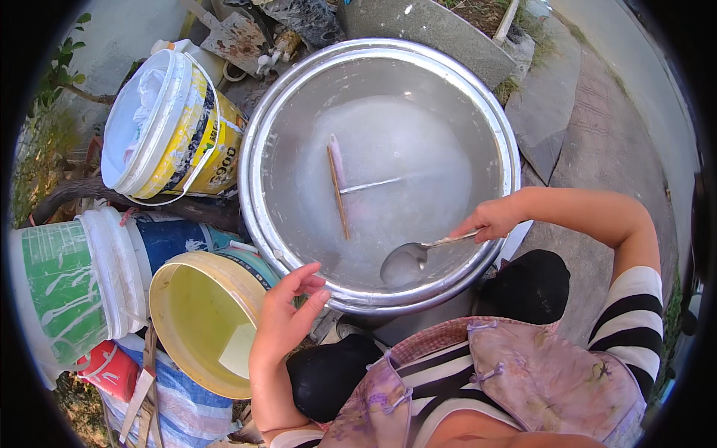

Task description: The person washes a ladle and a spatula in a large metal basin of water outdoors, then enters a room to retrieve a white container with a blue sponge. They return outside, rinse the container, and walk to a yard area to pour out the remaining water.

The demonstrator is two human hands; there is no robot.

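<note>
In front of me stands a wide round metal basin (258, 187) with cloudy whitish water (403, 142) in it. My right hand (489, 220) grips the handle of a large metal spoon (405, 263) at the basin's near right side. The spoon's bowl is low inside the basin, close to the near wall. My left hand (293, 306) is open, fingers apart, beside the near left rim, holding nothing. A thin brown stick (338, 196), a pale pink handle (336, 158) and a thin metal rod (371, 184) lie in the water; I cannot tell whether the handle and rod are joined.
Left of the basin stand a yellow-and-white bucket (190, 127) with a wire handle, a green bucket (63, 272) on its side and a cream bucket (168, 299) holding yellowish liquid. Stone slabs (441, 37) lie behind. Paving (597, 142) stretches to the right.
</note>
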